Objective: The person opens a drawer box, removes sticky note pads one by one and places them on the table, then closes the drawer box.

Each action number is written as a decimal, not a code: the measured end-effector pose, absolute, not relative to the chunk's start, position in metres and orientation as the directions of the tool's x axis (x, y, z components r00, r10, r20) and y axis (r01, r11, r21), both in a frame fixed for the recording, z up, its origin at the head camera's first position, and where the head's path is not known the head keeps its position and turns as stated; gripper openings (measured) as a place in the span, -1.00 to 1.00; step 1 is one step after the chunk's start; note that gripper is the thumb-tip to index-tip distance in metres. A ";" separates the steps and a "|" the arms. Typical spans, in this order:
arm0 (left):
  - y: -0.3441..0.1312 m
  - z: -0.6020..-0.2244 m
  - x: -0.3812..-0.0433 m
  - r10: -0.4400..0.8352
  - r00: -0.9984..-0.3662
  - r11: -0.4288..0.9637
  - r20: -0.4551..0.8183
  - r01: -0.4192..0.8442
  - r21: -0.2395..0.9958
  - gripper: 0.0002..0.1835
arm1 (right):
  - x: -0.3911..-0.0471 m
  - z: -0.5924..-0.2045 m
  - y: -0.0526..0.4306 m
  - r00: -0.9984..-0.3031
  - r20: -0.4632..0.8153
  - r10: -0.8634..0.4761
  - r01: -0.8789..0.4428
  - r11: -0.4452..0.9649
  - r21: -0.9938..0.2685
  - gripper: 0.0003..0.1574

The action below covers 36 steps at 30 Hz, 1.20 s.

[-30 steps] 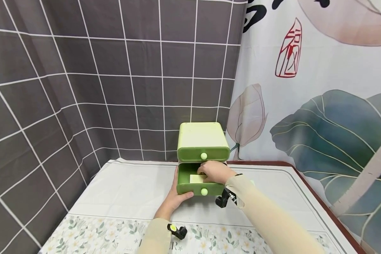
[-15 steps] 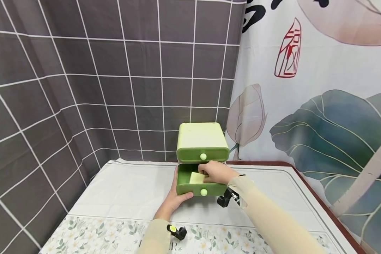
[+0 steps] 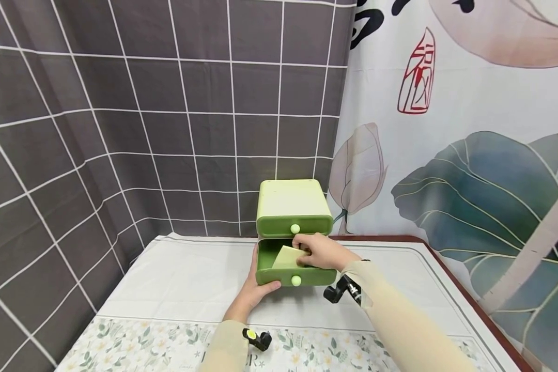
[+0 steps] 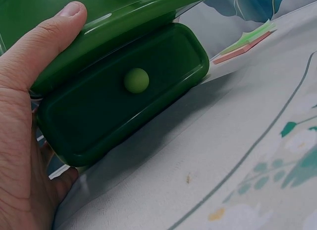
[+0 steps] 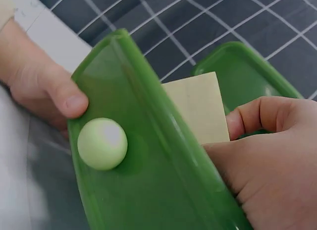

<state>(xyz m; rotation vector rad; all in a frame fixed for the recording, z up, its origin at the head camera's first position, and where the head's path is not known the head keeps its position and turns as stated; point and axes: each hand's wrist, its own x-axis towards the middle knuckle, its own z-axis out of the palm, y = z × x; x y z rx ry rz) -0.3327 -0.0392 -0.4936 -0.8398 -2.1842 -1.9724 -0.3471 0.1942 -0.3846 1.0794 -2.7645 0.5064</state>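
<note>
A small drawer cabinet (image 3: 295, 199), pale green with darker green fronts, stands on the table. Its middle drawer (image 3: 272, 277) is pulled out, with a round light green knob (image 5: 102, 143). My left hand (image 3: 250, 294) holds the cabinet's left side, thumb pressed on the front of the pulled-out drawer and fingers along the side. Over that drawer my right hand (image 3: 324, 251) pinches a pale yellow sticky note pad (image 5: 198, 106), tilted and partly hidden behind the drawer front in the right wrist view. The bottom drawer (image 4: 94, 113) is closed.
Green and pink sticky notes (image 4: 245, 44) lie on the table to the cabinet's right. A white cloth with a floral band (image 3: 144, 338) covers the table. Behind hang a dark grid-patterned curtain (image 3: 214, 134) and a lotus-printed cloth (image 3: 446, 206).
My right hand has shifted slightly right and tilted the yellow sticky note pad up from lying flat in the drawer. The left hand keeps its hold.
</note>
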 end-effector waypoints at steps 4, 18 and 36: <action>-0.040 -0.494 -0.334 0.340 -0.837 0.020 0.428 0.461 0.887 0.26 | -0.342 -0.390 0.203 -0.742 0.341 -0.577 -0.669 0.673 -0.317 -0.73; -0.040 -0.490 -0.330 0.338 -0.867 0.088 0.367 0.417 0.904 0.26 | -0.324 -0.425 0.225 -0.779 0.616 -0.118 -0.589 0.475 -0.653 -0.67; -0.038 -0.525 -0.352 0.298 -0.834 0.065 0.464 0.503 0.862 0.27 | -0.307 -0.447 0.253 -0.813 0.499 0.300 -0.484 0.129 -0.866 -0.58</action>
